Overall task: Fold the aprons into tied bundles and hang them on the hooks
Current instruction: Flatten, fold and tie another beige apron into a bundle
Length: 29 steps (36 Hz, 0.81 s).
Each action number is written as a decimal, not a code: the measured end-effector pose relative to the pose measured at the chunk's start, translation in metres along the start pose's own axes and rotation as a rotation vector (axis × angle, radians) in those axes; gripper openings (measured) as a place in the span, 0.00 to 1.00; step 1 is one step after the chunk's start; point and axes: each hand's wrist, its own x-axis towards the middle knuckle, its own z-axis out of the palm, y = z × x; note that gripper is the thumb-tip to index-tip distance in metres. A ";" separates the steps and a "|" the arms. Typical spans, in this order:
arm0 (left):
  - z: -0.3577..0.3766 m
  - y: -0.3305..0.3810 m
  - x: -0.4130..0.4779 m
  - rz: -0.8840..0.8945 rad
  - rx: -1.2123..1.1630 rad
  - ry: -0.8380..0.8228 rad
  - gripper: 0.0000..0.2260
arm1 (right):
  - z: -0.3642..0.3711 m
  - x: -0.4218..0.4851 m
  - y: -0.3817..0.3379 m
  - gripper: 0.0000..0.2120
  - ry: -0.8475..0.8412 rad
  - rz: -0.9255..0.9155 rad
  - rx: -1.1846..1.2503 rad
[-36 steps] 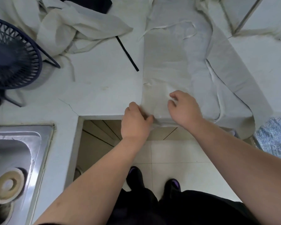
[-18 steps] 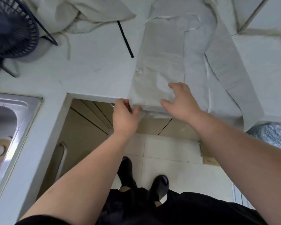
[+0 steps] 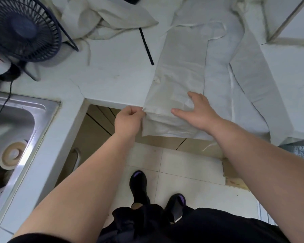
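A pale, off-white apron point(image 3: 181, 67) lies on the white desk point(image 3: 116, 72), folded lengthwise into a long narrow strip with a straight crease down its right side. Its cloth is thin and lightly wrinkled, and its near end hangs over the front edge of the desk. Thin ties point(image 3: 209, 30) loop at the far end. The left hand point(image 3: 128, 121) has its fingers curled and pinches the strip's left edge where it bends over the desk edge. The right hand point(image 3: 198, 111) lies flat on the cloth near that edge, fingers straight and spread, pressing it down. More pale cloth point(image 3: 253, 71) slants away on the right; whether it is the same apron cannot be told. A crumpled apron point(image 3: 102, 16) lies at the back beside a dark fan point(image 3: 23, 28).
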 end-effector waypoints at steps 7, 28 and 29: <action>-0.016 -0.005 0.011 -0.112 0.057 -0.141 0.03 | 0.004 0.006 -0.004 0.41 0.014 0.031 -0.157; -0.019 0.041 0.032 0.358 0.626 -0.075 0.08 | 0.012 0.033 -0.053 0.18 0.177 -0.118 -0.164; -0.016 0.049 0.036 0.365 0.593 -0.067 0.08 | 0.010 0.037 -0.057 0.17 0.181 -0.134 -0.142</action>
